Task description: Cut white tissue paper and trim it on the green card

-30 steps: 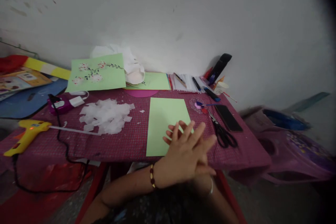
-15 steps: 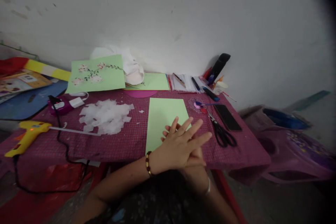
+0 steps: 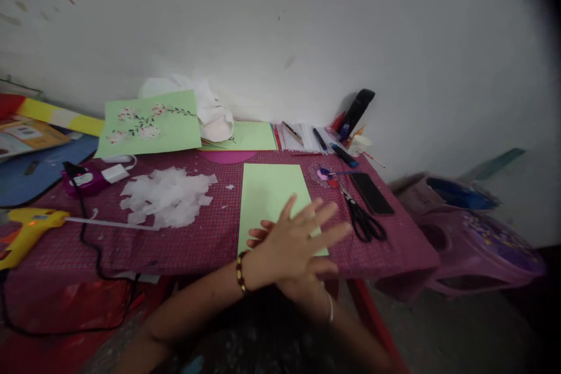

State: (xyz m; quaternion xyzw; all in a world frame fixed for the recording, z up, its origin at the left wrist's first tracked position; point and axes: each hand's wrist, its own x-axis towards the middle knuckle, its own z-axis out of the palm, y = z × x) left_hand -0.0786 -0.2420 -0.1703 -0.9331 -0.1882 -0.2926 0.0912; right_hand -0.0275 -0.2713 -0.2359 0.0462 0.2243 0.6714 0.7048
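Observation:
My left hand [image 3: 284,245], with a beaded bracelet at the wrist, lies across the top of my right hand [image 3: 304,292], palm against palm or nearly so. Its fingers are spread and hold nothing. Most of the right hand is covered by the left; its stretched fingertips show on the left side, and a white bangle circles its wrist. Both hands are over the lower edge of a plain light green sheet of paper [image 3: 267,193]. Left of the sheet is a heap of small white paper pieces [image 3: 169,196]. Black-handled scissors [image 3: 364,222] lie to the right.
A yellow hot glue gun [image 3: 33,228] with a glue stick and black cord is at the left, near a purple socket box [image 3: 87,180]. Behind stands a green sheet with a flower picture [image 3: 149,125]. A phone [image 3: 372,193] lies right; a pink stool [image 3: 482,251] stands beyond the table.
My hands have rubbed across each other, the right fingertips now showing farther left past the left hand. The view has shifted slightly, moving the table items left in the picture.

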